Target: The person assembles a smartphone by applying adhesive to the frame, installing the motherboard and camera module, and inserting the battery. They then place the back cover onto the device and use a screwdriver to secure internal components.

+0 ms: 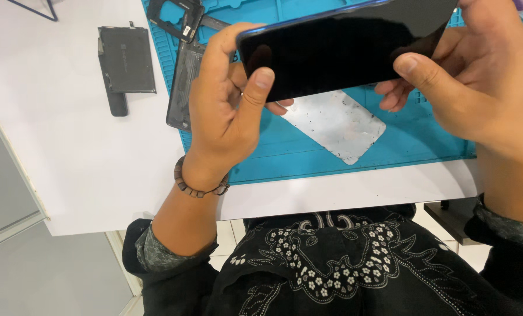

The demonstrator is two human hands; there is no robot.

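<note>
A dark smartphone [346, 47] is held above the desk [68, 152] by both hands: the left hand [223, 117] grips its left end, the right hand [472, 88] its right end. Beneath it, a scuffed metal plate [337, 126] is laid on a blue mat [413, 137]. A black battery [127, 61] is placed near the desk's left edge, just beside the mat.

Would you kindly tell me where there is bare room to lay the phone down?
Free: white table below the black battery, and the mat's front strip beside the silver plate. Crowded: the mat's far-left corner, with dark frame parts.
</note>
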